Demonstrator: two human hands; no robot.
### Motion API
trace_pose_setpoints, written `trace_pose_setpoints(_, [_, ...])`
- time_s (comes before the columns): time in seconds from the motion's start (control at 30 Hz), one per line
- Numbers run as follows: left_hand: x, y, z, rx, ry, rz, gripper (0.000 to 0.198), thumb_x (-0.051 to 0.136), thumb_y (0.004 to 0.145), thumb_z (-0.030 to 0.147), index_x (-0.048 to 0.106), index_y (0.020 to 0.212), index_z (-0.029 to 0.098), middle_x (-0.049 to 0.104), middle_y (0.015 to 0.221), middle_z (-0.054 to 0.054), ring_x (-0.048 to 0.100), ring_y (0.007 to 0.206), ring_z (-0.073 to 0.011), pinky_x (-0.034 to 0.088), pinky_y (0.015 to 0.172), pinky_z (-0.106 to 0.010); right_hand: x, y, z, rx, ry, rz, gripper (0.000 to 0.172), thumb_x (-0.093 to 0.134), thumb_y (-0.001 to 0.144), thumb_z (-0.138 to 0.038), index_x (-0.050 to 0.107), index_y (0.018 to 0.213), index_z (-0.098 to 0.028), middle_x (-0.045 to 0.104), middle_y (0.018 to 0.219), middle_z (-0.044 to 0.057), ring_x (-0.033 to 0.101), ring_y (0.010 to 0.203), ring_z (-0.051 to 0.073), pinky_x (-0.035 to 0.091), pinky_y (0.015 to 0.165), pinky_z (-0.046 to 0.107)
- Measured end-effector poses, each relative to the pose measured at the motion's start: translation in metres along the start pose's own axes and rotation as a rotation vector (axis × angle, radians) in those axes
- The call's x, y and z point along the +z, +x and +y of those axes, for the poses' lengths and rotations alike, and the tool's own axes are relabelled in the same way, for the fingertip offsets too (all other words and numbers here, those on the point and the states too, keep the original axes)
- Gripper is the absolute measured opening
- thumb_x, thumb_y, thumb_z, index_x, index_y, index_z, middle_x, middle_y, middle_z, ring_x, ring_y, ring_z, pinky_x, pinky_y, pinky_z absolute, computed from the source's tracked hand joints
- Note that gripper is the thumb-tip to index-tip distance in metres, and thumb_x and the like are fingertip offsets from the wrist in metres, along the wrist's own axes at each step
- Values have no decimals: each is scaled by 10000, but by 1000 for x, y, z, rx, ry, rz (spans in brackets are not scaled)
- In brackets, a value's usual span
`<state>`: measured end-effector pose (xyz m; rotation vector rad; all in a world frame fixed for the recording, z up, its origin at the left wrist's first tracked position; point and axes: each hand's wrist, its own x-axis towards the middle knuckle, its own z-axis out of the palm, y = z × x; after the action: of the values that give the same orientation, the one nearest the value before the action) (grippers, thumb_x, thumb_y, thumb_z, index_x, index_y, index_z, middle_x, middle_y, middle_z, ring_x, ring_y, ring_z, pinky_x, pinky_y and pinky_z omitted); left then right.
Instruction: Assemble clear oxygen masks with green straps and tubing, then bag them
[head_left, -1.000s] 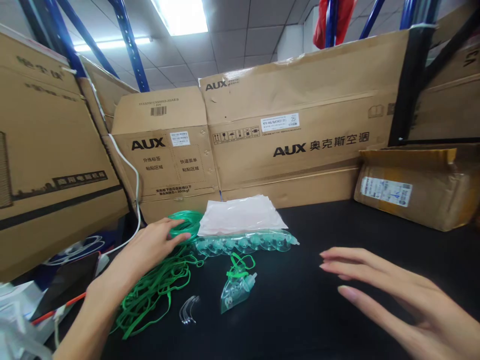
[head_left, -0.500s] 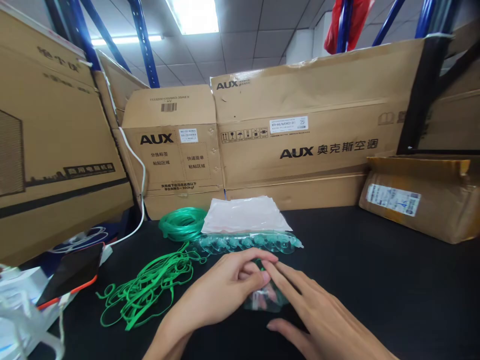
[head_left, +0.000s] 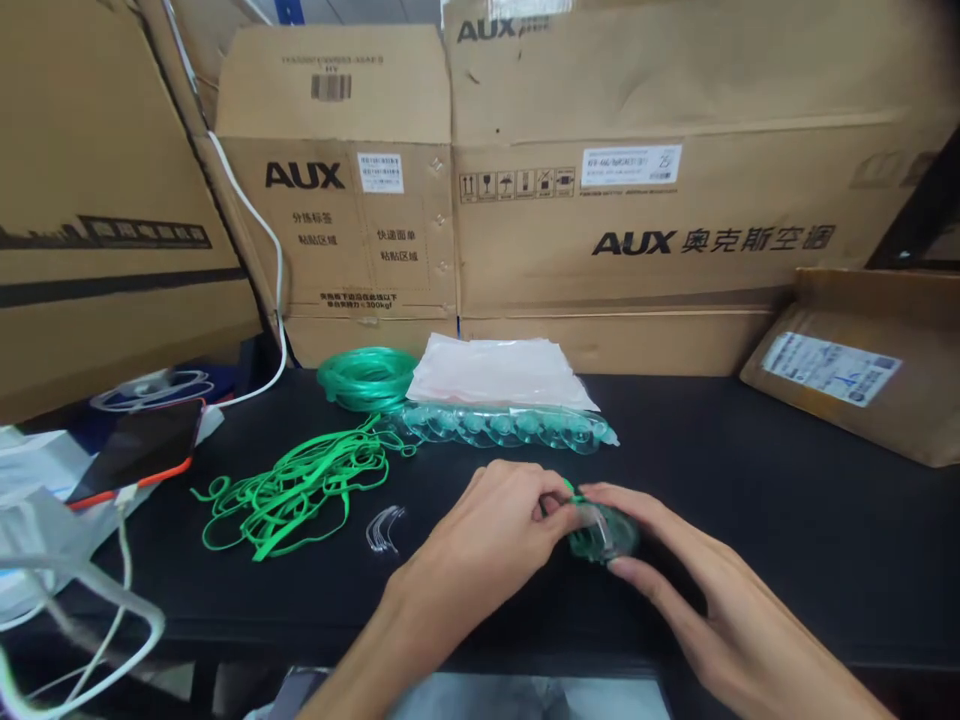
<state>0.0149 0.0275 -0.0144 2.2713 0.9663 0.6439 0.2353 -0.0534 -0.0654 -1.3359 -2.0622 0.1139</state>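
At the near side of the black table point(head_left: 765, 500), a clear green mask point(head_left: 609, 538) is held in both hands.

By the left hand point(head_left: 511, 512), at nine o'clock from the mask, its edge is pinched beside some green band point(head_left: 569, 488), the exact grip being hidden; by the right hand point(head_left: 694, 560), at three, it is held between thumb and fingers. Farther out at nine, thin curved strips point(head_left: 384, 530) are laid, and beyond them a tangle of flat green elastic point(head_left: 311, 482). Between ten and eleven, a row of similar masks point(head_left: 506, 426) is set along stacked white sheets point(head_left: 499, 372); at ten, coiled green tubing point(head_left: 366, 382) is seen. At two, a taped carton point(head_left: 862, 375) is placed.
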Motion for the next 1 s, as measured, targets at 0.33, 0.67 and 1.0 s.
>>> trace_pose_setpoints(0.33, [13,-9,13,151,239,-19,268,546,1110,312,663,892,209,672,905,33,610,797,-147,392,726,-315,1,-3,-17,-25,-153,243,284,614,1045,-281,590,1326,-320,731,1260,33,757,1122,188,630,929,268])
trace_pose_setpoints(0.67, [14,-11,22,159,399,-53,239,480,1116,302,620,932,242,692,940,39,648,803,-193,392,704,-357,-2,2,-15,-63,-132,290,122,588,1079,-216,593,1182,-282,714,1124,5,724,964,145,545,859,222])
trace_pose_setpoints(1.0, [-14,-20,12,115,529,-131,303,546,1030,235,593,732,205,689,862,4,634,763,-178,366,658,-332,-22,4,26,108,-350,393,282,497,1102,-512,649,1130,-277,726,1159,41,735,1000,257,506,881,390])
